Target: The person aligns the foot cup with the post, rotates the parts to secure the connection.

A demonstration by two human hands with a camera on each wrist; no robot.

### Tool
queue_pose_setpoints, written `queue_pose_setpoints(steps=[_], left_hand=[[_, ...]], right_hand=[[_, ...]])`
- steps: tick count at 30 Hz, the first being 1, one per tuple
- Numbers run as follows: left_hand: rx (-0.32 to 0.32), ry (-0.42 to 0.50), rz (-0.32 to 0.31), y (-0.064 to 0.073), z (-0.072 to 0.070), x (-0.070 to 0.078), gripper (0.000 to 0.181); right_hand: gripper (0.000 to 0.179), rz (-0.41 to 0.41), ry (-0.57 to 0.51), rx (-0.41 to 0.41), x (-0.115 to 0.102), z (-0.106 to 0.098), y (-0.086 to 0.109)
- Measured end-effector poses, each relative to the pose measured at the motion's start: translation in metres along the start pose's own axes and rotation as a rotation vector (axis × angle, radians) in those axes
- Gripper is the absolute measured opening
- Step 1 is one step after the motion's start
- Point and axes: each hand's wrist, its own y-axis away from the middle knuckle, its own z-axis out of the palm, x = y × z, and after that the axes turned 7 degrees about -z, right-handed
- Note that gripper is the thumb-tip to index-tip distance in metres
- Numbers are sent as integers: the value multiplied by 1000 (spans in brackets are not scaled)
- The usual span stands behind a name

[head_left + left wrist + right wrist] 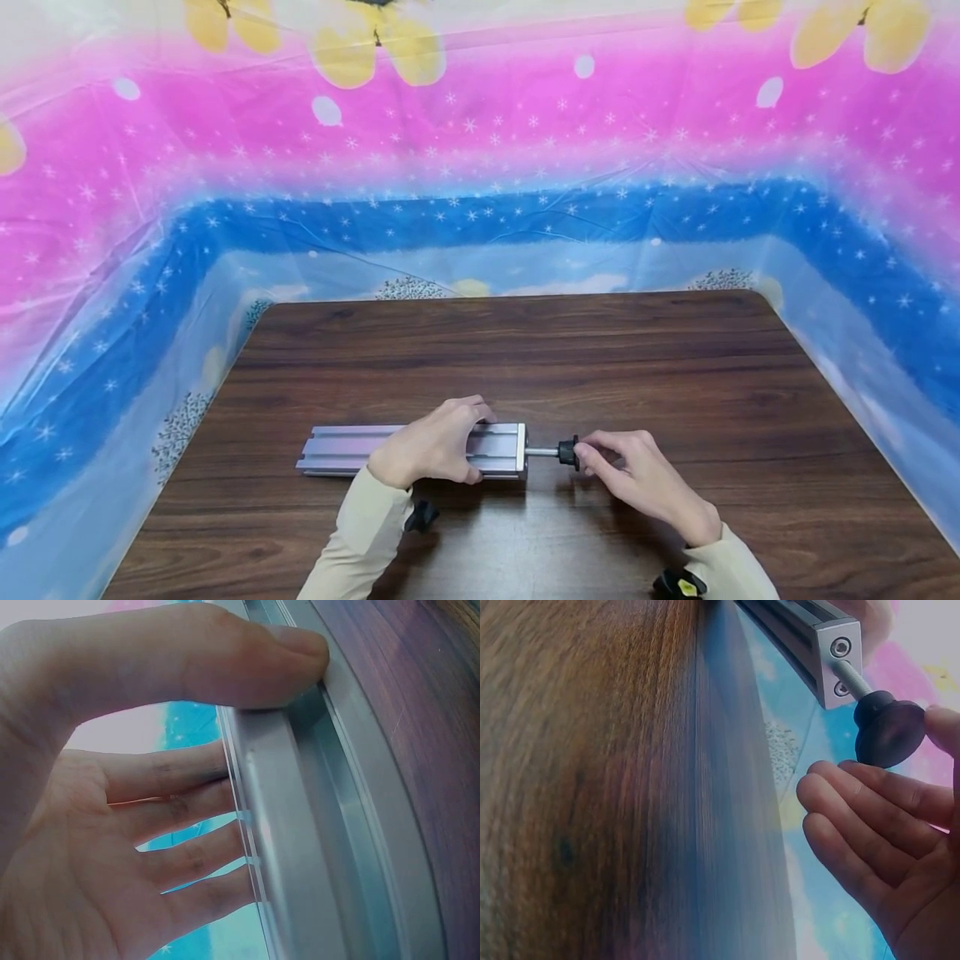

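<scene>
A silver aluminium profile (345,451) with long grooves lies on the table, roughly left to right. My left hand (433,443) grips it near its right end, thumb on the near side and fingers over the far side. In the left wrist view the thumb presses beside a groove of the profile (274,795). From the end plate (827,664), which shows two screws, a threaded rod (850,676) sticks out. It carries a black levelling foot (892,735) with a round base. My right hand (637,473) pinches the rim of this foot between thumb and fingers.
The brown wood-grain table (510,350) extends around the profile. A pink and blue patterned cloth (480,158) hangs behind it and along both sides. Black devices sit at the left wrist (422,516) and the right wrist (678,584).
</scene>
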Motion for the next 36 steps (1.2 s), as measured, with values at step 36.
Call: queue_pose_setpoints(steps=[36], left_hand=[[24,2,13,3,-1,2,62]], right_hand=[[19,-132,50,100,-1,2,2]])
